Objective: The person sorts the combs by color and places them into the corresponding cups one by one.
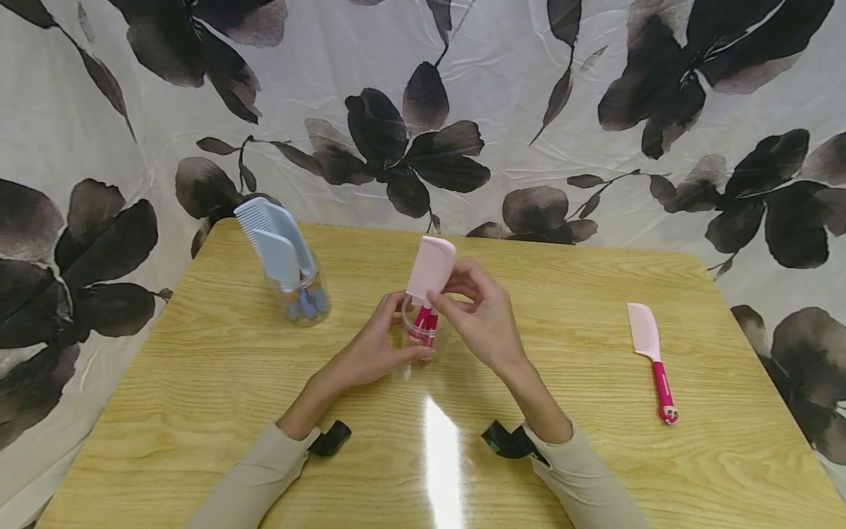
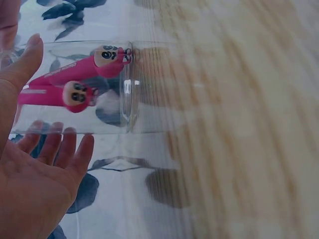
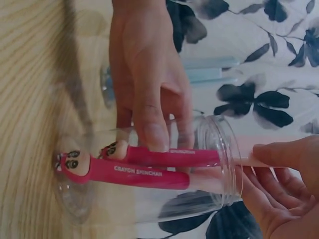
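Near the middle of the table, my left hand (image 1: pixel 373 349) holds a clear jar (image 3: pixel 134 211), thumb on one side and fingers on the other. Two combs with dark pink handles (image 3: pixel 144 174) stand in it, handle down, with cartoon heads at the jar's bottom. My right hand (image 1: pixel 485 319) pinches a pale pink comb (image 1: pixel 431 266) at its lower part, just above the jar's rim. In the head view the two pink comb heads overlap, so the rear one is mostly hidden. In the left wrist view, the left hand (image 2: pixel 45 174) is beside the jar wall.
At the back left, a second clear jar (image 1: pixel 320 303) holds several light blue combs (image 1: pixel 276 253). Another pink comb (image 1: pixel 644 334) lies on the wooden table (image 1: pixel 562 382) at the right. A floral cloth (image 1: pixel 515 162) hangs behind the table.
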`<action>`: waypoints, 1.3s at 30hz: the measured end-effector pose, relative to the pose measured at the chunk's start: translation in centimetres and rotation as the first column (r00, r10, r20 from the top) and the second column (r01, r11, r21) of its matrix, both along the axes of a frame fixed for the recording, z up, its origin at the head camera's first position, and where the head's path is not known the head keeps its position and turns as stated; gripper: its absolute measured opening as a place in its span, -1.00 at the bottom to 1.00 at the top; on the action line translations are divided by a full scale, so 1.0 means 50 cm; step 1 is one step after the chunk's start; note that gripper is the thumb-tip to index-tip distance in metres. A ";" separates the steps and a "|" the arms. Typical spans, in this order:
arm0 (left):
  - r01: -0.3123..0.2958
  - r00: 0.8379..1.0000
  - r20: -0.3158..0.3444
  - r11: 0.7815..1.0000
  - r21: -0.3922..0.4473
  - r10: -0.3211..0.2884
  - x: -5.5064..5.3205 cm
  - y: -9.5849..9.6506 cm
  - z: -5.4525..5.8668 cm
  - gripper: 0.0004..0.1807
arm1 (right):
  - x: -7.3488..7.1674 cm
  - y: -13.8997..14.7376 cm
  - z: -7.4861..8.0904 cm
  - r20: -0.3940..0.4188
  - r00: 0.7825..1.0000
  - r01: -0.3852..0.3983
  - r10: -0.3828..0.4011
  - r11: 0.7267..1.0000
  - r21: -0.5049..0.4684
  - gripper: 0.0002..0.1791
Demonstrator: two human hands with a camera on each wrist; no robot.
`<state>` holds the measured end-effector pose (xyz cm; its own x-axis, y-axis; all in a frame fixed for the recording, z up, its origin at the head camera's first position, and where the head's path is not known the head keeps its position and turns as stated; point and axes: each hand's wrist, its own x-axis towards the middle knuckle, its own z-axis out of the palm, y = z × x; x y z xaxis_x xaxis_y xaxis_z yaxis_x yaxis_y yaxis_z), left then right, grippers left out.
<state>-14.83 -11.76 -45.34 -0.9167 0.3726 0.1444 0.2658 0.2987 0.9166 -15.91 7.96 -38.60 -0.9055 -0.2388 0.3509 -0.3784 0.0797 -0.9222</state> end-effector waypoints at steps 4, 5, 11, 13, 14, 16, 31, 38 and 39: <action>-0.003 1.000 -0.002 1.000 -0.006 0.003 0.000 -0.001 0.000 -0.02 | -0.001 -0.001 -0.003 0.010 1.000 0.002 -0.003 0.999 0.043 -0.70; -0.004 1.000 -0.001 1.000 -0.006 0.004 0.000 -0.001 0.000 -0.02 | -0.001 -0.001 -0.003 0.010 1.000 0.006 -0.007 0.999 0.053 -0.71; 0.004 1.000 -0.010 1.000 -0.006 -0.004 -0.001 0.000 -0.003 -0.03 | -0.004 0.009 0.001 -0.036 0.996 0.089 -0.085 0.988 0.128 -0.73; 0.006 1.000 -0.008 1.000 -0.009 -0.006 -0.002 0.001 -0.004 -0.03 | -0.006 0.016 0.002 -0.040 0.992 0.121 -0.117 0.983 0.139 -0.71; 0.005 1.000 -0.005 1.000 -0.010 -0.006 -0.002 0.001 -0.004 -0.03 | -0.007 0.019 0.003 -0.039 0.991 0.134 -0.129 0.980 0.147 -0.70; 0.003 1.000 0.000 1.000 -0.015 -0.003 -0.002 0.002 -0.004 -0.02 | -0.009 0.025 0.005 -0.025 0.990 0.141 -0.139 0.978 0.152 -0.68; -0.009 1.000 -0.005 1.000 -0.022 0.008 0.000 0.001 0.003 -0.01 | -0.016 0.061 0.024 -0.031 0.997 0.079 -0.074 0.981 0.176 -0.69; -0.011 1.000 0.011 1.000 -0.024 0.011 -0.002 0.004 0.001 -0.01 | -0.022 0.089 0.017 -0.061 0.993 0.103 -0.096 0.988 0.115 -0.75; -0.012 1.000 0.013 1.000 -0.024 0.012 -0.002 0.004 0.001 0.00 | -0.022 0.094 0.015 -0.063 0.993 0.108 -0.102 0.989 0.105 -0.76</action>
<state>-14.92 -11.57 -45.29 -0.9229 0.3646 0.1235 0.2500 0.3238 0.9125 -17.02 12.65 -37.84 -0.9066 -0.1827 0.3805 -0.4149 0.2198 -0.8829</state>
